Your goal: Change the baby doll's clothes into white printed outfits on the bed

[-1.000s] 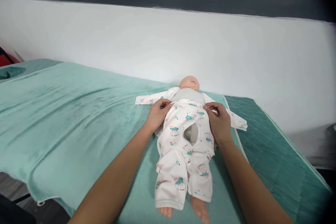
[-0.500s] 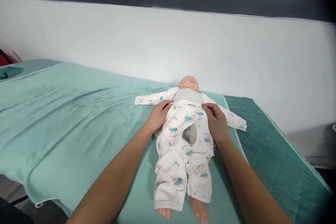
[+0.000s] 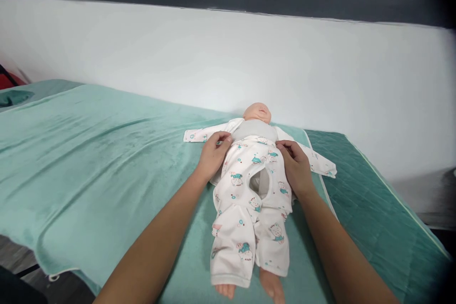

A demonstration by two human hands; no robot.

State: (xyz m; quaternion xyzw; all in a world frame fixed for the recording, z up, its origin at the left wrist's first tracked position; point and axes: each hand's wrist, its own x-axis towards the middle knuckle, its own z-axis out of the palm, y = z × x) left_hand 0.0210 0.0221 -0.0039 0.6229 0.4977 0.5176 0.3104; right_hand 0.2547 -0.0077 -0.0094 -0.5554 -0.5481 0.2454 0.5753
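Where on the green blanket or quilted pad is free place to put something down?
The widest bare patch is the green blanket between the left forearm and the white wall. A smaller one is the quilted pad, right of the right forearm. Crowded: the middle, where the doll lies with the left hand and right hand at its printed trousers.

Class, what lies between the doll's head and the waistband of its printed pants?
The grey chest, flanked by the open white top, in the head view.
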